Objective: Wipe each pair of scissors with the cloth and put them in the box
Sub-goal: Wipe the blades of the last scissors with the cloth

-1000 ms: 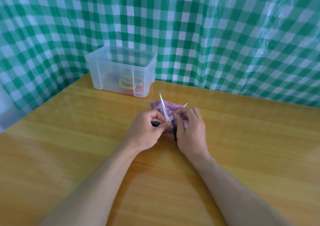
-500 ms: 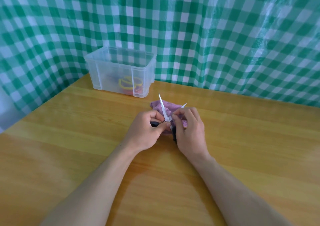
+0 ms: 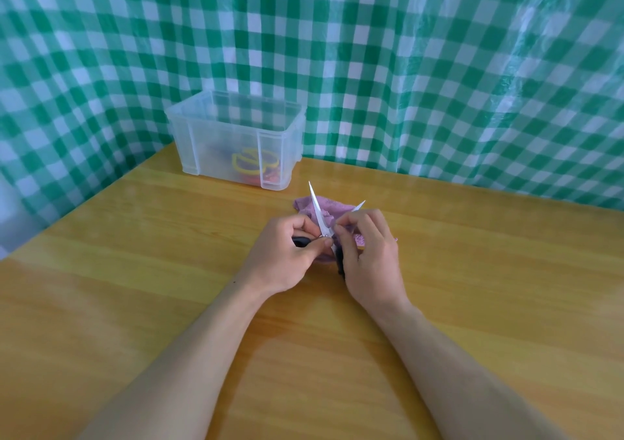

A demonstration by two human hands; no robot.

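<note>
A pair of black-handled scissors (image 3: 317, 211) is spread open above a purple cloth (image 3: 326, 208) lying on the wooden table. My left hand (image 3: 287, 253) grips one black handle, thumb near the pivot. My right hand (image 3: 369, 257) holds the other black handle and covers most of the second blade, whose tip sticks out past the fingers. One blade points up and away towards a clear plastic box (image 3: 236, 139) at the back left, which holds scissors with yellow and red handles.
The wooden table (image 3: 135, 270) ends at a left edge running diagonally towards the box. A green-and-white checked plastic sheet (image 3: 405, 68) hangs right behind the table as a backdrop.
The long blade has tilted slightly further left and the hands have shifted very little. The grip on both handles stays the same.
</note>
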